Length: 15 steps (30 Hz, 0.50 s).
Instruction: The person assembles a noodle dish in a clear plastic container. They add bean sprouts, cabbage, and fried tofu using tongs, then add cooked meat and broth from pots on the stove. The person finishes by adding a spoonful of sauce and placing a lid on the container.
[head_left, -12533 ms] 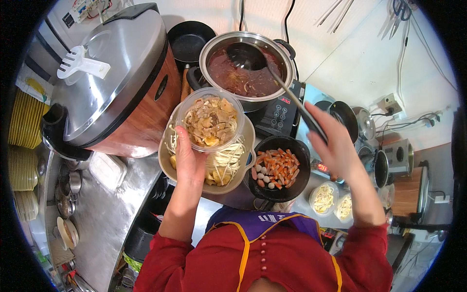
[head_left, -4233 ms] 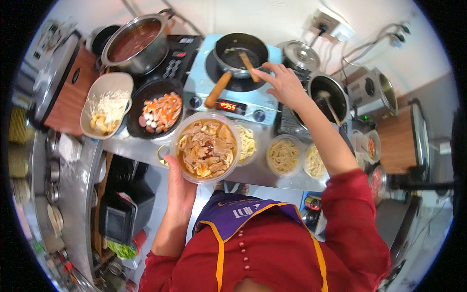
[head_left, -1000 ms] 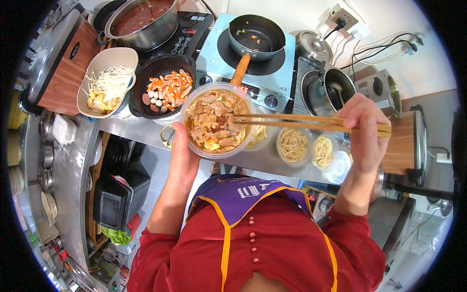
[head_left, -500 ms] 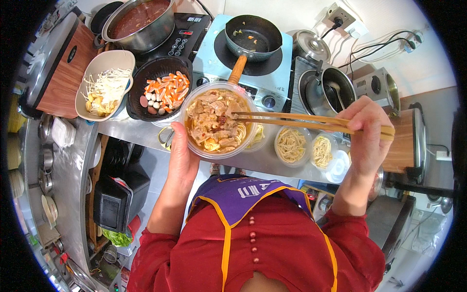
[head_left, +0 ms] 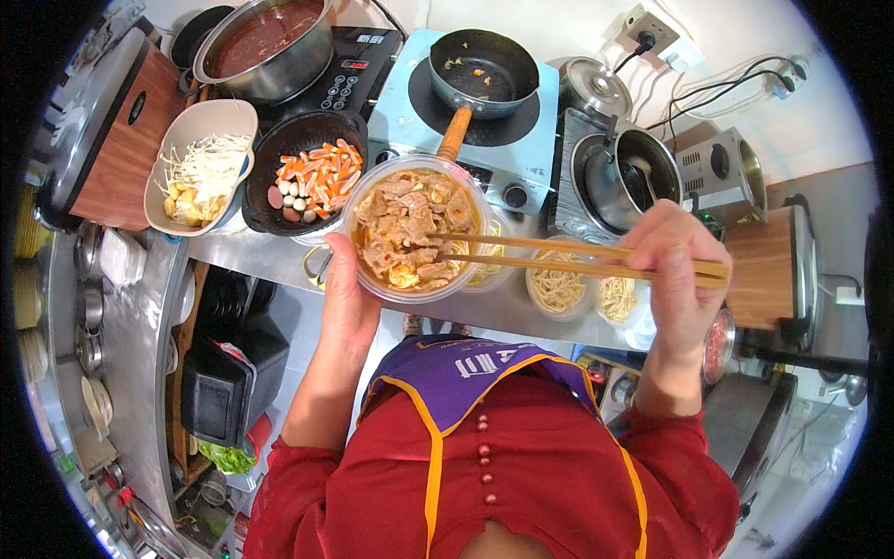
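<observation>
My left hand [head_left: 350, 293] is closed around the left side of a round clear plastic bowl [head_left: 417, 299], holding it over the counter's edge. Slices of cooked meat [head_left: 405, 210] lie on noodles in brownish broth inside it. A pair of long wooden chopsticks [head_left: 540, 246] is gripped in my right hand [head_left: 680, 265], off to the right. Their tips sit slightly apart, down among the meat and noodles near the bowl's middle. Whether they pinch a piece I cannot tell.
Behind the bowl, a frying pan [head_left: 507, 86] stands on a light-blue cooker [head_left: 396, 116]. To the left are a black bowl [head_left: 265, 154] of crab sticks and balls, a beige basin [head_left: 219, 108] of enoki mushrooms, and a soup pot [head_left: 303, 70]. Noodle tubs [head_left: 559, 318] stand right.
My right hand has moved left and a little down with the chopsticks. Their tips have spread apart and shifted left into the meat. The bowl has barely moved.
</observation>
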### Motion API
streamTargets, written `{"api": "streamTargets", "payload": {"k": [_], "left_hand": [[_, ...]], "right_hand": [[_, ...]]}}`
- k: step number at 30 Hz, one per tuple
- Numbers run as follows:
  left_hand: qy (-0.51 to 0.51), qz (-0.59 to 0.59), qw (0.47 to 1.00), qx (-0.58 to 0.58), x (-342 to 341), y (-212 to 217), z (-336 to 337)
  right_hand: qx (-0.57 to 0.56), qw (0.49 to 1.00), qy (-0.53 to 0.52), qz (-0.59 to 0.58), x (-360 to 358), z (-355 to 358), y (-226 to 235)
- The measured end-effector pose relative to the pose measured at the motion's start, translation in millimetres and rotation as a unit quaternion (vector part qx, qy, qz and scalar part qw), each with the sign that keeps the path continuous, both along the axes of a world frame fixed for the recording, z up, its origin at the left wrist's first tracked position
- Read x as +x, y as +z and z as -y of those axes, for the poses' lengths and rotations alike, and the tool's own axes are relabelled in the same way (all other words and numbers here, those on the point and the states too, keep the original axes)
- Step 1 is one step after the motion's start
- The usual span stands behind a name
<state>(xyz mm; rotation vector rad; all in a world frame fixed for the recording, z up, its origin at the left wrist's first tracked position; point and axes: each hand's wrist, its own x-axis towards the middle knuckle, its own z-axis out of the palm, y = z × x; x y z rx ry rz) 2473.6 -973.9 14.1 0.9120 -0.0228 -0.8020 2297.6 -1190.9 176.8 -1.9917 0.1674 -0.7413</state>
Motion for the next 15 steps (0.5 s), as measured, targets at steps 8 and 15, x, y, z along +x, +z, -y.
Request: {"api": "streamTargets", "payload": {"k": [8,15], "left_hand": [[-0.003,0.012,1.0,-0.003,3,-1,0],[-0.015,-0.006,1.0,-0.004,1,2,-1]], "right_hand": [[-0.019,0.999,-0.012,-0.023,-6,4,7],[0.007,1.0,-0.02,-0.011,6,-3,-3]]}}
